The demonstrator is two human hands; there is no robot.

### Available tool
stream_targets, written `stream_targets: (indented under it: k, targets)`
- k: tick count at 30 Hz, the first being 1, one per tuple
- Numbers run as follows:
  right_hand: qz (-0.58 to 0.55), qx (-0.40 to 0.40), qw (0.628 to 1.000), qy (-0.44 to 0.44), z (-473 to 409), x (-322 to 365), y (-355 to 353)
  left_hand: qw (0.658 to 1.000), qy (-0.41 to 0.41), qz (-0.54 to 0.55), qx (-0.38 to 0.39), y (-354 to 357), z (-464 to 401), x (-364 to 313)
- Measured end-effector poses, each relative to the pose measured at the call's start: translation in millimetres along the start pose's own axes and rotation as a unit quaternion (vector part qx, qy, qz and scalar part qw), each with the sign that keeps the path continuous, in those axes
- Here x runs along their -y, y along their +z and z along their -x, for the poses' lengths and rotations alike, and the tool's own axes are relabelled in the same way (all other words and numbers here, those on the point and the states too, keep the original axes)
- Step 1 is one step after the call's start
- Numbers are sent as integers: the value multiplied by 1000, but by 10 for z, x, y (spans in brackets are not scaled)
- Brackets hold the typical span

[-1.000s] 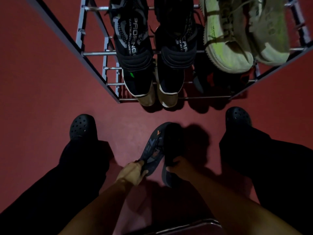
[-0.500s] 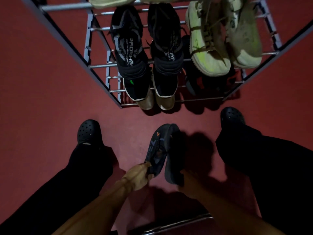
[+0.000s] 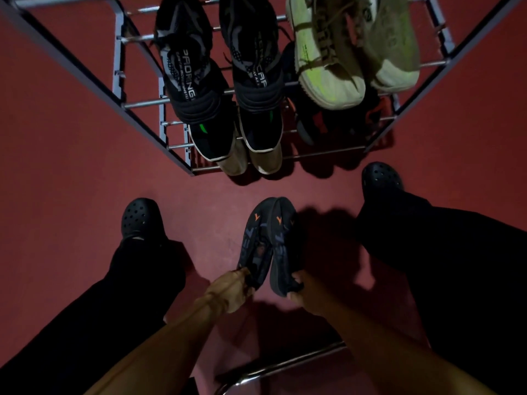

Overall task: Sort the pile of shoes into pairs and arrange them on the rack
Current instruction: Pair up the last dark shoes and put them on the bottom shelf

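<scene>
The left fingers (image 3: 242, 276) pinch the heel of 1 dark slipper (image 3: 254, 240), and the right fingers (image 3: 296, 280) are curled round the heel of its mate (image 3: 281, 246). Each hand holds 1, left hand (image 3: 231, 292) and right hand (image 3: 306, 293) close together. The 2 slippers hang toes-forward, soles up, touching along their length, both soles carrying the same grey print and an orange mark near the toe (a matched pair, I judge).

A second ago the 2 soles were angled apart, only the left one showing its print; now they are turned the same way and pressed side by side. That reads as the pairing step done for this pair, with placing left to do.

The pair is held above the red floor (image 3: 71, 181), just in front of the rack (image 3: 142, 104) and between the person's 2 black clogs (image 3: 141, 219). On the rack, 2 black trainers (image 3: 219, 69) sit at the left and 2 pale green trainers (image 3: 353, 52) at the right. Below them are a dark pair with white edging, tan toes under that, and something dark with red patches under the green pair, too dim to tell clearly. Where a free spot remains on the rack I cannot tell. A chrome bar (image 3: 285, 366) lies on the near side of the hands, away from the rack.
</scene>
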State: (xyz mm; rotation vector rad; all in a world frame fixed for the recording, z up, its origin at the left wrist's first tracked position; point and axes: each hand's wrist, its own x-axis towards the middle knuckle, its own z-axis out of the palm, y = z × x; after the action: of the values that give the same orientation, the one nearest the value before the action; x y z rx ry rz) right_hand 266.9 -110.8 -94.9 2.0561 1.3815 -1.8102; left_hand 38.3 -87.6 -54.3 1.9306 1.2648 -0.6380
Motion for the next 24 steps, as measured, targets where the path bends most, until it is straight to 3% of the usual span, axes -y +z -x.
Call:
stream_targets:
  k: [3, 4, 8, 10, 11, 13, 16, 19, 24]
  targets:
    - [58, -5, 998, 7, 4, 28, -76, 1000, -27, -7, -6, -74, 29, 23]
    - [52, -7, 999, -2, 0, 44, -76, 1000, 3, -24, -5, -115, 30, 15]
    - [18, 0, 998, -59, 134, 213, -190, 980, -46, 187, -56, -371, 220, -189]
    - [19, 21, 995, -97, 250, 387, -387, 984, -15, 167, -54, -552, 289, -224]
    - [21, 40, 992, -115, 318, 499, -509, 981, -38, 185, -45, -675, 326, -256]
    - [26, 73, 984, -162, 476, 751, -775, 977, -32, 195, -82, -890, 453, -285]
    - [77, 64, 971, -215, 769, 1123, -1156, 979, -44, 167, -107, -1197, 627, -366]
    - [82, 75, 971, -210, 1070, 1371, -1434, 984, -55, 126, -111, -1463, 830, -455]
    - [227, 55, 956, -177, 1513, 1546, -1669, 980, -40, 141, -131, -1729, 1147, -644]
